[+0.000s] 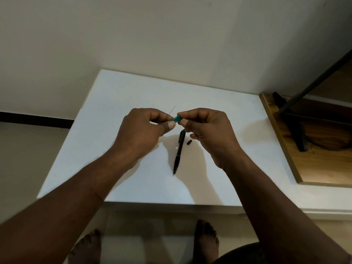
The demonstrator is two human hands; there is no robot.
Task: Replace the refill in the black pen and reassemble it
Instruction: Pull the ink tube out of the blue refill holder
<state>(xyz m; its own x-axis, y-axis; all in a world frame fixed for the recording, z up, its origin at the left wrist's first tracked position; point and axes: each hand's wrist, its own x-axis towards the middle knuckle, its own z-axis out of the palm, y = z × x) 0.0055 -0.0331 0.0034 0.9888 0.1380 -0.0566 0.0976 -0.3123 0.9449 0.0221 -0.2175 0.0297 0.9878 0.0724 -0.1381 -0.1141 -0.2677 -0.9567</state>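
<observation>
The black pen (179, 151) lies on the white table (118, 141), tip pointing toward me, below and between my hands. A small black pen piece (189, 142) lies just right of its upper end. My left hand (142, 130) and my right hand (205, 128) are raised above the table, and both pinch a small teal piece (177, 118) between fingertips. A thin dark line (172, 109), perhaps a refill, pokes up behind my left fingers. I cannot tell whether it joins the teal piece.
The white table stands against a pale wall. At the right sits a wooden surface (323, 159) with a black stand (297, 121) on it. My bare feet (206, 239) show on the floor below the table's front edge.
</observation>
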